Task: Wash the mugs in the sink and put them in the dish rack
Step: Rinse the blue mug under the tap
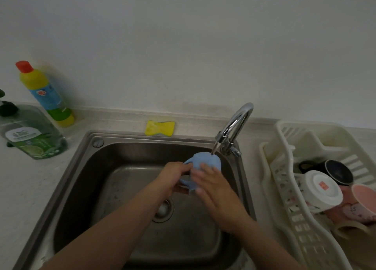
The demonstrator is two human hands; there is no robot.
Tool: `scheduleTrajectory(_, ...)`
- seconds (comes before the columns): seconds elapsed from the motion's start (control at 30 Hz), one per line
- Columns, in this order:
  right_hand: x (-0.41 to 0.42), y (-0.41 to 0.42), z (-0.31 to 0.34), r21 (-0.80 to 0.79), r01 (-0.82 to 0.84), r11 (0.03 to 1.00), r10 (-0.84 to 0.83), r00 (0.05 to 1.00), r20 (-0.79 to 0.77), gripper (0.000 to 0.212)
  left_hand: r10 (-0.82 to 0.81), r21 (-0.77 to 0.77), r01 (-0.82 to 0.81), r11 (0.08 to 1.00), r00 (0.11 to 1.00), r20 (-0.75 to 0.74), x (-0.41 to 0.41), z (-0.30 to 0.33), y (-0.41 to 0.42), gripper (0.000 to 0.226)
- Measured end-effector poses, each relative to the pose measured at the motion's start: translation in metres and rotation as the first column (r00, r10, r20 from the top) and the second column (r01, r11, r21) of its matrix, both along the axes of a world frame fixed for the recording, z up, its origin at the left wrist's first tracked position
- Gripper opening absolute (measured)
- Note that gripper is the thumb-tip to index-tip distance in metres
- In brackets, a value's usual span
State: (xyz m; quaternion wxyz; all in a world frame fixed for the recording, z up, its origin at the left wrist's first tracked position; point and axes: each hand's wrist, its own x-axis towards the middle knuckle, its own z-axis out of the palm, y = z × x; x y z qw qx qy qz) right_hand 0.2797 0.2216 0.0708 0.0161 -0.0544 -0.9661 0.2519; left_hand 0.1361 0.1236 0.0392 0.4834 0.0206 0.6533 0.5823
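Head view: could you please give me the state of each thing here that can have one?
tap: running, thin stream onto the mug
blue mug: held under the stream over the sink
left hand: grips the mug's handle side
right hand: flat on the mug
black mug: on its side in the dish rack
white mug: racked
pink mug: racked
yellow bottle: capped

Pale blue mug point(205, 160), yellow sponge point(160, 128), cream dish rack point(284, 188) — floral pink mug point(360, 206)
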Motion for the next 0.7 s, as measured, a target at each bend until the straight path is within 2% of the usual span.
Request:
scheduleTrajectory(0.07,0.006,0.001,-0.007,0.041,-0.071,0.997,0.073,0.997,-0.033,0.06,-0.027,-0.021,0.027,0.999,1.0,-0.011,0.0,-0.001,-0.001,0.024)
scheduleTrajectory(0.17,-0.018,0.026,-0.008,-0.087,0.155,0.984,-0.162,0.983,-0.085,0.059,-0.049,-0.039,0.048,0.998,0.999,-0.018,0.003,0.002,0.002,0.027)
scheduleTrajectory(0.2,-0.023,0.029,-0.005,-0.082,0.19,0.978,-0.196,0.978,-0.075,0.059,-0.037,-0.028,0.036,0.999,0.999,-0.014,0.004,0.002,0.003,0.027)
scheduleTrajectory(0.37,0.009,-0.005,-0.009,0.005,-0.053,0.999,0.053,0.996,-0.065,0.069,0.026,0.026,-0.026,0.999,0.999,0.021,0.0,0.001,-0.004,0.025)
scheduleTrajectory(0.43,-0.005,0.008,-0.015,-0.101,0.057,0.993,-0.066,0.994,-0.085,0.065,0.018,0.018,-0.018,1.0,1.0,0.024,0.0,0.0,-0.006,0.024)
scheduleTrajectory(0.5,-0.021,0.02,-0.01,-0.318,0.257,0.912,-0.277,0.961,-0.018,0.059,0.068,0.016,-0.068,0.998,0.997,0.048,0.002,0.0,-0.005,0.023)
scheduleTrajectory(0.53,-0.021,0.017,-0.008,-0.394,0.305,0.867,-0.323,0.946,0.019,0.06,0.103,0.02,-0.104,0.994,0.993,0.065,0.003,0.0,-0.005,0.023)
scheduleTrajectory(0.63,0.01,-0.017,-0.007,-0.429,0.25,0.868,-0.266,0.964,0.022,0.068,0.182,0.034,-0.188,0.982,0.974,0.135,0.001,0.0,-0.008,0.022)
scheduleTrajectory(0.7,0.02,-0.024,-0.011,-0.475,0.216,0.853,-0.249,0.969,-0.005,0.068,0.17,0.051,-0.18,0.982,0.974,0.146,-0.001,-0.001,-0.011,0.023)
